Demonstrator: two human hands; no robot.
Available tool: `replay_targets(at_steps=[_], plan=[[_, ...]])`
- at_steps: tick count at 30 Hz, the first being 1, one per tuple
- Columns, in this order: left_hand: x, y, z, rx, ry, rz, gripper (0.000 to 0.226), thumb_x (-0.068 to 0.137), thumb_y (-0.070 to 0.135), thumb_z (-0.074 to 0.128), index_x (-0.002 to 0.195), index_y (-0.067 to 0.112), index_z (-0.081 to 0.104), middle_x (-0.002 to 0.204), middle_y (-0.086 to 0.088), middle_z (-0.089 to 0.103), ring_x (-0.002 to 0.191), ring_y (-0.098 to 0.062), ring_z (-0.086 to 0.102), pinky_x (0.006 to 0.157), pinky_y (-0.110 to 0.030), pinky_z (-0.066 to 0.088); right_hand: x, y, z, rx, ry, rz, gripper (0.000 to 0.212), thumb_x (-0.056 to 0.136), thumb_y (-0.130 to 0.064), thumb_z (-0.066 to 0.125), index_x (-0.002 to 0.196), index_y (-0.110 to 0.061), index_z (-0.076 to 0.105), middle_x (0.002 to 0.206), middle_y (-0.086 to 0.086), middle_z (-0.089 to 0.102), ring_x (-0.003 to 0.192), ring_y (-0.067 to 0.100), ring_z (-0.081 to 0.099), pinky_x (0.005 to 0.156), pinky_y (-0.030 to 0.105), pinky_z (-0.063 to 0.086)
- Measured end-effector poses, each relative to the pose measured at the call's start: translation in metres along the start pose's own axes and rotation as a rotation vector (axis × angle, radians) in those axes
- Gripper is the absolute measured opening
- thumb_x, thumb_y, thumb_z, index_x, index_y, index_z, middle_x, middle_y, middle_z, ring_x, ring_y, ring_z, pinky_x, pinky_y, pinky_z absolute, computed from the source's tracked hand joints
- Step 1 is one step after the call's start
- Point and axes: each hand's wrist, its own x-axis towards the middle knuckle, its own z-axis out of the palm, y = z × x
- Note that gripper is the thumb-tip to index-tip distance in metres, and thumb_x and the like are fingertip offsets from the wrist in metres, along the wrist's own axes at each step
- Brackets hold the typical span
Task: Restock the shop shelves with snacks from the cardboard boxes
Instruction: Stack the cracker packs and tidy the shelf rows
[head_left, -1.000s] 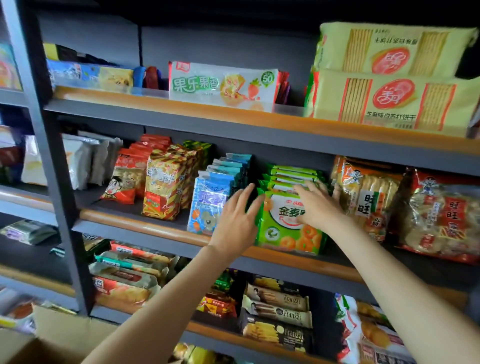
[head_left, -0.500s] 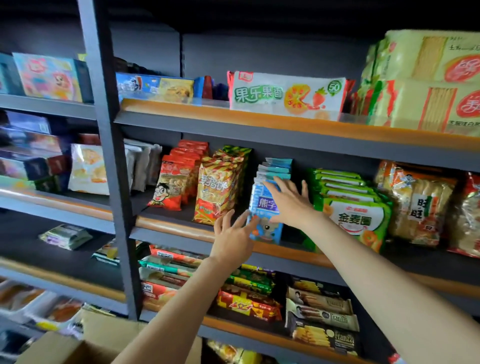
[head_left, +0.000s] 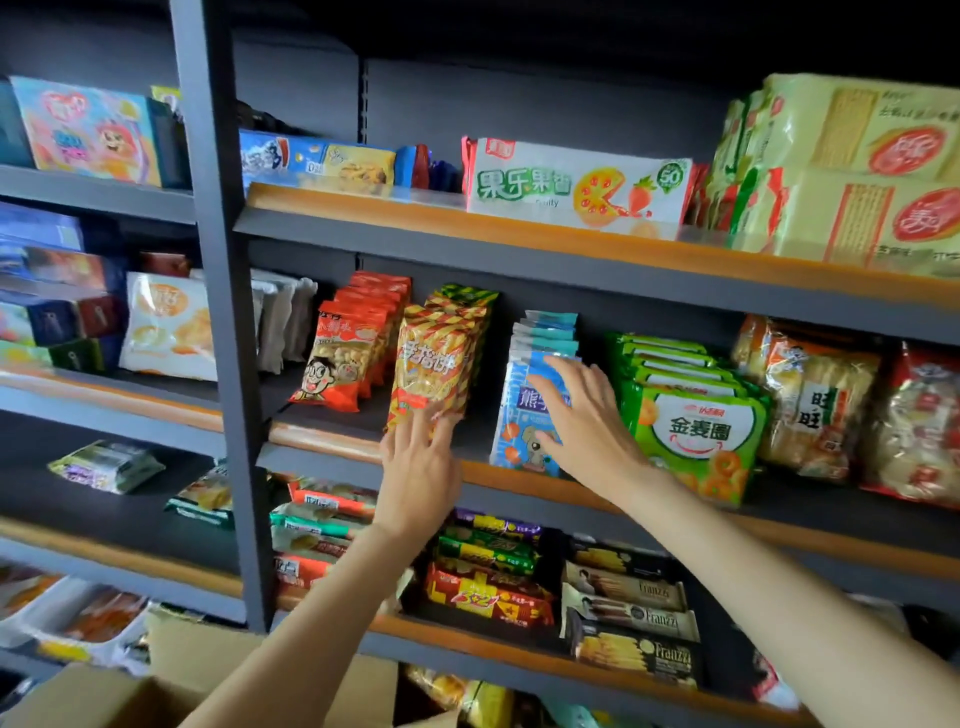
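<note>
the snack packets are glossy plastic film, crinkled and catching the light — the green bags and the pale yellow cracker packs shine the same way. the shelf frame looks like matt grey painted metal, its front lips a smooth orange-brown strip. the box below is plain matt brown cardboard.

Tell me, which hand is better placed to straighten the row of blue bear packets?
The right hand. Its open fingers already lie flat on the front blue bear packet, while the left hand touches the yellow-and-red packets beside it.
</note>
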Motion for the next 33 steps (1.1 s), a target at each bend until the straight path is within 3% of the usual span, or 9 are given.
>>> replay_targets(at_steps=[4,6,9,12,15,18,20,24,33], plan=[[-0.051,-0.040,0.001,0.005,0.101,0.064,0.041,0.071,0.019,0.035,0.109,0.014,0.051,0.113,-0.006,0.049,0.093,-0.023,0.043,0.079,-0.038,0.039,-0.047,-0.041,0.027,0.177,0.085,-0.209,0.053,0.071,-0.013,0.074,0.118,-0.010,0.049,0.127,0.014,0.044,0.111,0.033,0.046,0.094,0.048,0.045],[-0.081,-0.067,0.013,0.044,0.065,0.052,0.038,0.071,0.019,0.038,0.108,0.015,0.047,0.110,-0.003,0.043,0.093,-0.022,0.042,0.081,-0.035,0.033,-0.072,-0.065,0.053,0.252,-0.041,-0.285,0.058,0.069,-0.018,0.076,0.120,-0.013,0.049,0.129,0.011,0.041,0.116,0.028,0.041,0.098,0.047,0.042],[-0.119,-0.103,0.040,0.088,-0.077,-0.044,0.045,0.069,0.011,0.059,0.112,0.014,0.048,0.112,-0.006,0.047,0.094,-0.025,0.046,0.075,-0.042,0.048,-0.094,-0.092,0.096,0.302,-0.348,-0.271,0.065,0.074,-0.028,0.076,0.131,-0.014,0.048,0.141,0.012,0.037,0.129,0.026,0.025,0.107,0.048,0.034],[-0.133,-0.132,0.063,0.122,-0.331,-0.120,0.071,0.056,0.002,0.080,0.119,0.008,0.049,0.111,-0.017,0.059,0.093,-0.035,0.059,0.069,-0.044,0.054,-0.091,-0.110,0.145,0.367,-0.571,-0.184,0.061,0.093,-0.027,0.055,0.147,-0.018,0.028,0.156,0.005,0.007,0.143,0.024,0.004,0.116,0.039,0.009],[-0.121,-0.152,0.080,0.237,-0.432,-0.111,0.070,0.061,0.013,0.083,0.124,0.001,0.054,0.123,-0.021,0.058,0.105,-0.037,0.061,0.080,-0.044,0.053,-0.074,-0.128,0.203,0.425,-0.594,-0.139,0.054,0.097,-0.024,0.048,0.147,-0.019,0.028,0.158,0.000,0.003,0.145,0.022,0.003,0.116,0.037,0.007],[-0.105,-0.166,0.098,0.290,-0.512,-0.088,0.070,0.093,0.032,0.048,0.148,0.009,0.011,0.156,-0.012,0.009,0.144,-0.027,0.012,0.115,-0.038,0.016,-0.054,-0.143,0.249,0.592,-0.588,0.040,0.049,0.097,-0.017,0.047,0.144,-0.018,0.033,0.157,-0.003,0.008,0.144,0.021,0.012,0.116,0.033,0.016],[-0.096,-0.175,0.112,0.321,-0.618,-0.072,0.073,0.096,0.040,0.038,0.149,0.015,-0.005,0.157,-0.005,-0.008,0.145,-0.022,-0.005,0.117,-0.036,0.003,-0.044,-0.150,0.267,0.718,-0.578,0.157,0.048,0.097,-0.012,0.045,0.144,-0.018,0.034,0.157,-0.003,0.012,0.143,0.018,0.017,0.115,0.032,0.020],[-0.088,-0.189,0.136,0.309,-0.728,-0.052,0.082,0.092,0.047,0.047,0.149,0.021,-0.006,0.157,-0.006,-0.012,0.145,-0.026,-0.005,0.116,-0.044,0.002,-0.036,-0.151,0.293,0.750,-0.514,0.176,0.048,0.098,-0.006,0.042,0.142,-0.022,0.037,0.155,-0.002,0.019,0.142,0.017,0.022,0.113,0.033,0.025],[-0.081,-0.209,0.148,0.307,-0.728,-0.041,0.099,0.083,0.053,0.058,0.147,0.027,-0.014,0.157,-0.003,-0.013,0.144,-0.027,-0.010,0.117,-0.047,0.001,-0.021,-0.150,0.315,0.812,-0.506,0.068,0.047,0.095,-0.002,0.048,0.138,-0.018,0.045,0.149,0.003,0.032,0.136,0.018,0.032,0.109,0.021,0.022]])
